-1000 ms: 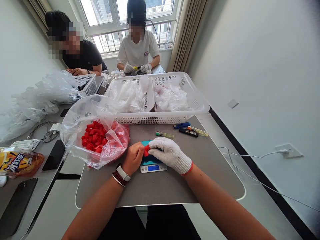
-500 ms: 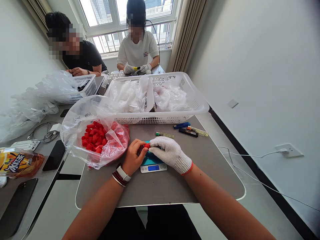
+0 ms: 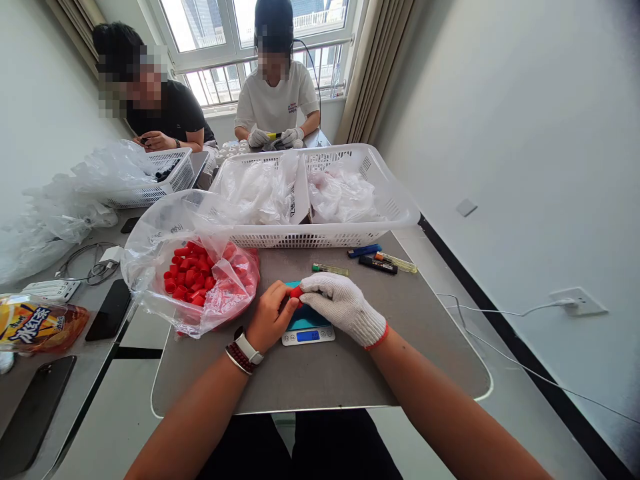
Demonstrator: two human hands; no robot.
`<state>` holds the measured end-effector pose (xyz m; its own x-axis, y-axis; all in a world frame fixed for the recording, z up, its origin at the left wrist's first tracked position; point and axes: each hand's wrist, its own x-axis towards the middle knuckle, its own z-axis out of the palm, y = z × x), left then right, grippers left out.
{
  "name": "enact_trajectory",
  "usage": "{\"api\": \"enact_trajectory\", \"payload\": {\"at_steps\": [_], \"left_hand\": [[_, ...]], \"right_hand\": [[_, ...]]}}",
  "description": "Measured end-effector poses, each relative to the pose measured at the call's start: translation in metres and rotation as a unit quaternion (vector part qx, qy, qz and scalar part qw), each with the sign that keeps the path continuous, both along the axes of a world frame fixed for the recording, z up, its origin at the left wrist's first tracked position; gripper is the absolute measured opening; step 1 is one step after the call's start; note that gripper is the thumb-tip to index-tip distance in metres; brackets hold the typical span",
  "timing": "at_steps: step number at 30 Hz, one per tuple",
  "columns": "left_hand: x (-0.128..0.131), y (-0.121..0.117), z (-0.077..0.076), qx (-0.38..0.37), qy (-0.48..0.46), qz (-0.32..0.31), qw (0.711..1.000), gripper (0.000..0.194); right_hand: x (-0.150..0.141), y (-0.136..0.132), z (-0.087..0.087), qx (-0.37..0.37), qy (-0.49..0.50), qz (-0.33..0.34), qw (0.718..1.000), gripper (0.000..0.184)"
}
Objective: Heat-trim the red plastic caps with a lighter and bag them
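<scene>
Cap [image 3: 296, 293], red, small and smooth-looking, is held over the teal-topped scale [image 3: 309, 335], in from the middle of the desk's [image 3: 310, 380] near edge. The gloved right hand [image 3: 347, 310] pinches one end; the bare left hand [image 3: 273, 313] grips the other. One piece is out between the fingers; many short, hollow red caps [image 3: 190, 277] sit in the open bag [image 3: 145, 267] at the desk's left edge. How many have been handled cannot be told. The white basket [image 3: 310, 229] spans the far edge.

Legible markings comprise "冰红茶" on the label [image 3: 34, 321] of the bottle [image 3: 74, 328] and "0.0" on the blue display [image 3: 307, 336] of the scale [image 3: 289, 338]
</scene>
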<state>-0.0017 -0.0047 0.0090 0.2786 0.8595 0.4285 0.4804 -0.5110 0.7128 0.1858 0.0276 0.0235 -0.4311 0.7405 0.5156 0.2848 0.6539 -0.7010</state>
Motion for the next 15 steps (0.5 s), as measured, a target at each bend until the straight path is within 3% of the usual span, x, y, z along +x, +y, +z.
{"api": "enact_trajectory", "payload": {"at_steps": [5,8,13,15], "left_hand": [[0.0017,0.0013,-0.0013,0.020,-0.037,0.056,0.998,0.017],[0.0004,0.0015,-0.0008,0.015,-0.037,0.046,0.998,0.017],[-0.0013,0.0005,0.0002,-0.008,-0.023,0.007,1.000,0.039],[-0.0007,0.0004,0.0002,-0.005,-0.027,0.014,1.000,0.038]], "right_hand": [[-0.0001,-0.0005,0.0027,-0.002,0.001,0.008,1.000,0.011],[-0.0004,-0.0006,0.0029,0.002,-0.004,0.008,1.000,0.012],[0.0003,0.0004,0.0025,-0.006,-0.029,0.020,0.999,0.013],[0.0006,0.0007,0.0022,-0.010,-0.029,0.026,0.999,0.013]]}}
